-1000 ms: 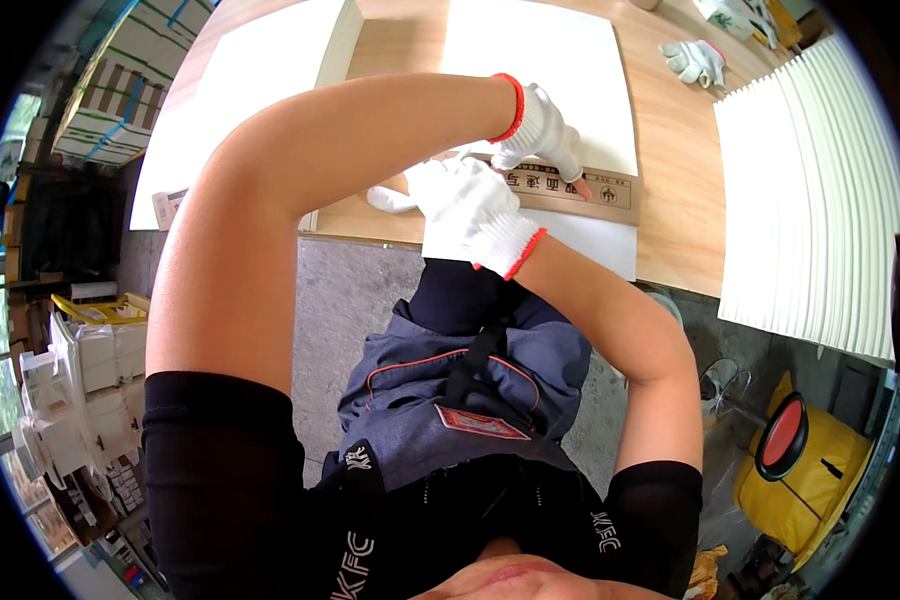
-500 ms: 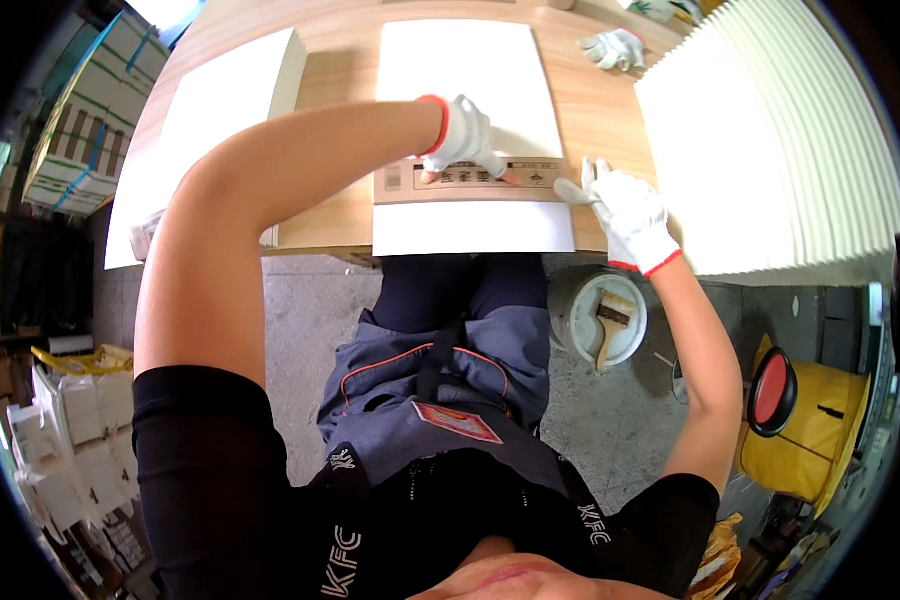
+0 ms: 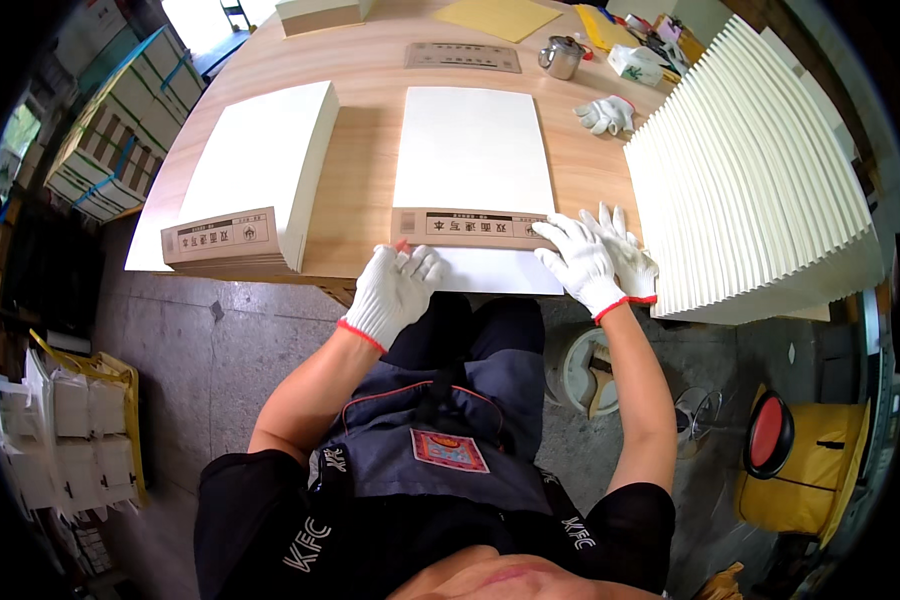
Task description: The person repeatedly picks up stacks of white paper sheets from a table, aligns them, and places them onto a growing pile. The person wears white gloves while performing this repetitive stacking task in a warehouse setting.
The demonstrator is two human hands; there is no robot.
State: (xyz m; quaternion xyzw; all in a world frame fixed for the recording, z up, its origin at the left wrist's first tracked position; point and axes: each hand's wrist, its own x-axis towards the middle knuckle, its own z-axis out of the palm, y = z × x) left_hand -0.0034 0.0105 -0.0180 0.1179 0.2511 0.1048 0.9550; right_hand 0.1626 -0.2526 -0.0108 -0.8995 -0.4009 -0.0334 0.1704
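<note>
In front of me lies a white paper pad with a printed brown strip across its near end. A white flap sticks out below the strip, over the table's front edge. My left hand, in a white glove with bare fingertips showing, is at the strip's near left corner, its fingers curled in around the pad's edge. My right hand, gloved with a red cuff, lies flat with fingers outstretched on the strip's right end. An apparently empty white glove lies beside it, partly covered.
A stack of pads with brown strips stands at left, a tall ridged white stack at right. Farther back are a loose glove, a metal cup and another brown strip. A bucket with a brush stands below.
My left hand has come back from across the strip to its near left corner. My right hand has moved left onto the strip's right end. The view now takes in more of the table.
</note>
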